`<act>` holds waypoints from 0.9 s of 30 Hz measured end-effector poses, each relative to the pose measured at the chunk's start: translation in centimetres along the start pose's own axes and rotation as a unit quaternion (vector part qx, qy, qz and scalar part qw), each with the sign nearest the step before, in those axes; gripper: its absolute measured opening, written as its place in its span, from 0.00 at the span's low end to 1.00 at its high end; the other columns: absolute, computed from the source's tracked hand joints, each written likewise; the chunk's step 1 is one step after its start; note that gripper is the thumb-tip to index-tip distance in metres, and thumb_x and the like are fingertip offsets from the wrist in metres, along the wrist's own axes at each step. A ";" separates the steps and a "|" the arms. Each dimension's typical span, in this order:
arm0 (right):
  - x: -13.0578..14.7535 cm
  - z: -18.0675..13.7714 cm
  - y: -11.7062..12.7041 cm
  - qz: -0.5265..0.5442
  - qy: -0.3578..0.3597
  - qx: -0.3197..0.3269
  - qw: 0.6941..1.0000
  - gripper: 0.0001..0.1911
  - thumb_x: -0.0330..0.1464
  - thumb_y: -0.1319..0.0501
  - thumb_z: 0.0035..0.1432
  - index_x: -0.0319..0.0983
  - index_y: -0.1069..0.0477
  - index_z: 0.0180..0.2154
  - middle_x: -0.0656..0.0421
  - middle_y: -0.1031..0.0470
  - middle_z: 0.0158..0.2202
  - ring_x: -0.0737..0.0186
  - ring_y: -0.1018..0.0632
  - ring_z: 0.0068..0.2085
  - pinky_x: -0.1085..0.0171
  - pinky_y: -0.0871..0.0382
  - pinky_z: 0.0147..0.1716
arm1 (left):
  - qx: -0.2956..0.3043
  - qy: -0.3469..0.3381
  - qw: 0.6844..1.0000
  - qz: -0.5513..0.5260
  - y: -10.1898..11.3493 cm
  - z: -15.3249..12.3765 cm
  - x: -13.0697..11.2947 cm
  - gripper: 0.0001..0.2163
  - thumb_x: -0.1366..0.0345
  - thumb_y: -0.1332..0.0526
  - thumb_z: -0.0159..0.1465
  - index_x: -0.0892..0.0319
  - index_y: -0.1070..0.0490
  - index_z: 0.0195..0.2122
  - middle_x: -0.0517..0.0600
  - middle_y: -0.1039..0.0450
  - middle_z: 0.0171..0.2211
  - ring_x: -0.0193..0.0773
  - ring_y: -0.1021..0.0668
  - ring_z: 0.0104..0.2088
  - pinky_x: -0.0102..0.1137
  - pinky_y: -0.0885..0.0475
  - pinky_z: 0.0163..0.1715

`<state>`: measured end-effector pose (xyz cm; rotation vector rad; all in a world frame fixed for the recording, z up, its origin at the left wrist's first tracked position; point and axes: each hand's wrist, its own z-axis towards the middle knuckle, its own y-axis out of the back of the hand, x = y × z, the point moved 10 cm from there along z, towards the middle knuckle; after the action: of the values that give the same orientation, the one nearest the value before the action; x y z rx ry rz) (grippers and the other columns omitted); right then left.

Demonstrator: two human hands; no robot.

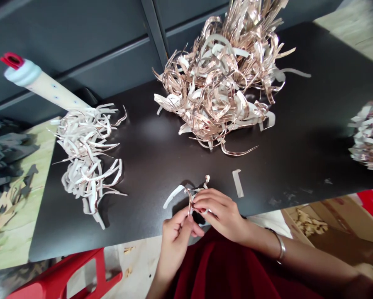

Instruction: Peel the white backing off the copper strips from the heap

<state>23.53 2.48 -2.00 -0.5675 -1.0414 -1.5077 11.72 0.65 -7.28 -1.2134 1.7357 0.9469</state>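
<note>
Near the front edge of the dark table, my left hand (178, 230) pinches a curled strip (175, 195), white on one face and rose-gold on the other. My right hand (219, 209) meets it from the right, its fingertips closed on the same strip. Small white curled scraps (207, 181) lie just beyond my right fingers. A short pale strip (237, 183) rests flat on the table to the right of that hand. What lies between the fingertips is partly hidden.
A large tangle of shiny rose-gold strips (217, 91) covers the table's back middle. A pile of whitish strips (86, 153) sits left, beside a pale cylinder with a red top (55, 89). More strips (369, 133) are at the right edge. A red stool (64, 278) and cardboard box (344, 228) stand below.
</note>
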 end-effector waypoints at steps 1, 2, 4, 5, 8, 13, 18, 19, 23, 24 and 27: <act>0.0 0.0 0.0 0.003 -0.001 0.002 1.000 0.09 0.24 0.44 0.61 0.39 0.29 0.40 0.55 0.22 0.36 0.59 0.23 0.42 0.58 0.26 0.43 | -0.007 0.002 1.000 -0.001 0.1 0.0 0.1 0.19 0.58 0.44 0.64 0.65 0.28 0.50 0.49 0.22 0.20 0.34 0.23 0.21 0.27 0.26 0.26; -0.1 0.0 0.0 0.005 -0.002 0.004 1.000 0.09 0.23 0.45 0.61 0.38 0.29 0.40 0.55 0.22 0.36 0.60 0.23 0.42 0.58 0.26 0.44 | -0.016 0.006 1.000 -0.004 0.3 -0.1 0.3 0.20 0.58 0.44 0.64 0.65 0.30 0.52 0.49 0.22 0.20 0.34 0.23 0.20 0.28 0.26 0.26; 0.0 0.1 0.1 0.008 0.000 0.005 1.000 0.09 0.23 0.45 0.61 0.38 0.29 0.40 0.54 0.22 0.36 0.60 0.22 0.42 0.58 0.26 0.44 | -0.034 0.013 0.999 -0.013 0.6 -0.2 0.6 0.22 0.58 0.44 0.64 0.67 0.33 0.55 0.49 0.23 0.19 0.34 0.23 0.20 0.27 0.26 0.25; 0.0 0.2 0.1 0.008 0.002 0.005 1.000 0.09 0.23 0.45 0.61 0.38 0.29 0.40 0.54 0.21 0.36 0.60 0.22 0.42 0.59 0.26 0.44 | -0.038 0.016 0.999 -0.017 0.7 -0.2 0.7 0.23 0.58 0.45 0.64 0.67 0.34 0.56 0.49 0.23 0.19 0.34 0.24 0.19 0.27 0.26 0.24; 0.2 0.4 0.0 0.010 0.010 0.005 1.000 0.09 0.24 0.46 0.61 0.38 0.29 0.39 0.55 0.21 0.35 0.60 0.22 0.41 0.59 0.26 0.43 | -0.033 0.021 0.999 -0.017 0.6 -0.3 0.8 0.21 0.60 0.46 0.64 0.67 0.33 0.55 0.48 0.24 0.18 0.33 0.25 0.18 0.26 0.27 0.23; 0.0 0.6 -0.2 0.013 -0.001 0.008 1.000 0.09 0.23 0.47 0.62 0.38 0.29 0.37 0.55 0.21 0.34 0.61 0.21 0.40 0.62 0.27 0.42 | -0.032 0.022 0.999 -0.005 0.8 -0.3 0.5 0.19 0.62 0.46 0.64 0.66 0.30 0.52 0.46 0.25 0.17 0.32 0.26 0.18 0.26 0.28 0.23; -2.4 0.5 -0.3 0.031 -0.148 0.024 0.988 0.07 0.29 0.45 0.63 0.39 0.29 0.33 0.59 0.22 0.31 0.65 0.22 0.33 0.68 0.28 0.34 | -0.031 0.025 0.999 -0.012 0.9 -0.4 0.5 0.18 0.61 0.47 0.65 0.64 0.29 0.52 0.46 0.26 0.16 0.30 0.29 0.18 0.25 0.30 0.24; -3.0 0.4 0.1 0.043 -0.183 0.015 0.982 0.07 0.30 0.44 0.63 0.39 0.30 0.33 0.60 0.23 0.30 0.66 0.22 0.31 0.69 0.28 0.32 | -0.026 0.028 0.999 -0.019 1.0 -0.5 0.6 0.18 0.61 0.46 0.65 0.64 0.28 0.51 0.46 0.25 0.16 0.30 0.29 0.18 0.25 0.30 0.24; -4.8 0.5 2.8 0.044 -0.233 -0.067 0.969 0.05 0.31 0.44 0.62 0.39 0.32 0.33 0.59 0.24 0.30 0.65 0.22 0.31 0.67 0.28 0.31 | -0.023 0.036 0.998 -0.049 2.2 -1.1 1.3 0.17 0.59 0.44 0.64 0.63 0.26 0.48 0.47 0.26 0.15 0.31 0.28 0.17 0.25 0.31 0.22; -4.6 0.9 3.2 0.017 -0.209 -0.068 0.975 0.04 0.30 0.43 0.61 0.39 0.32 0.33 0.58 0.23 0.32 0.63 0.22 0.34 0.66 0.27 0.34 | -0.038 0.029 0.997 -0.057 2.9 -1.2 1.3 0.16 0.59 0.43 0.64 0.63 0.25 0.47 0.47 0.26 0.15 0.31 0.28 0.17 0.25 0.31 0.22; -3.1 1.8 2.4 -0.105 -0.077 0.008 0.992 0.06 0.25 0.44 0.60 0.38 0.30 0.32 0.54 0.23 0.38 0.59 0.23 0.41 0.60 0.28 0.41 | -0.115 -0.006 0.989 -0.094 5.7 -1.9 1.1 0.15 0.60 0.41 0.62 0.62 0.25 0.46 0.46 0.27 0.15 0.32 0.26 0.18 0.25 0.31 0.24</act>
<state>26.16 5.78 -2.98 -0.5841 -1.2627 -1.6562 5.65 0.04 -6.77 -1.4878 1.5012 1.0586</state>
